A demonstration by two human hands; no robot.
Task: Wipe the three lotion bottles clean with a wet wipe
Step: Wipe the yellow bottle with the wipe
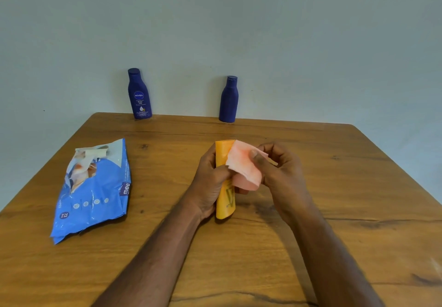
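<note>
My left hand [210,182] grips a yellow lotion tube [224,201] upright over the middle of the wooden table [311,247]. Against the upper part of the tube lies a pinkish wet wipe [244,168], pinched in the fingers of my right hand [282,175]. Two dark blue lotion bottles stand upright at the table's far edge by the wall: a labelled one [140,94] at the left and a plain one [229,100] further right.
A crumpled blue wet-wipe pack [93,192] lies on the left of the table with its flap peeled open. A pale grey wall [287,43] rises right behind the table's far edge.
</note>
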